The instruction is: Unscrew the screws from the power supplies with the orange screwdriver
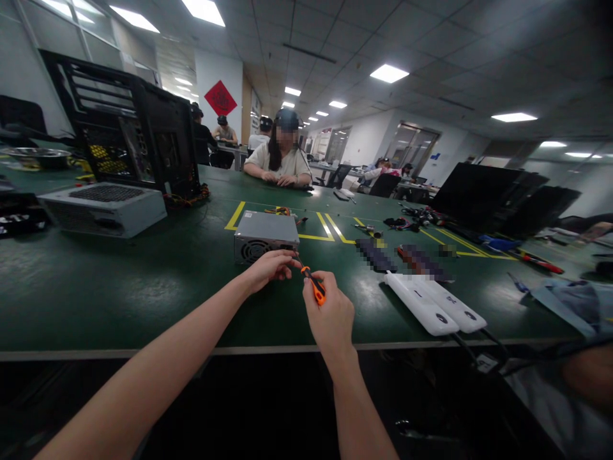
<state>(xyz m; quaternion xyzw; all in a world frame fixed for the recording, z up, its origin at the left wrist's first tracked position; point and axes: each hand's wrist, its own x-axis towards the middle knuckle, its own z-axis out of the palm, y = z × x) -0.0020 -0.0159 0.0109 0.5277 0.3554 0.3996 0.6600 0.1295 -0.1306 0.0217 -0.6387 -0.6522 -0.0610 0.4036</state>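
A grey metal computer power supply (267, 230) stands on the green table in front of me, its fan grille facing my side. In my right hand (331, 313) is an orange and black screwdriver (313, 284), held by the handle with its shaft slanting up and left to the power supply's lower right corner. My left hand (274, 267) is at the front of the power supply, thumb and fingers drawn together close to the screwdriver's tip. What is between those fingertips, if anything, is too small to tell.
A black computer case (138, 128) and another power supply (103, 207) are at left. Two white devices with cables (435, 303) lie at right, near the table's front edge. Beyond them are dark monitors (479, 198) and a red tool (541, 262). A person (282, 153) sits opposite.
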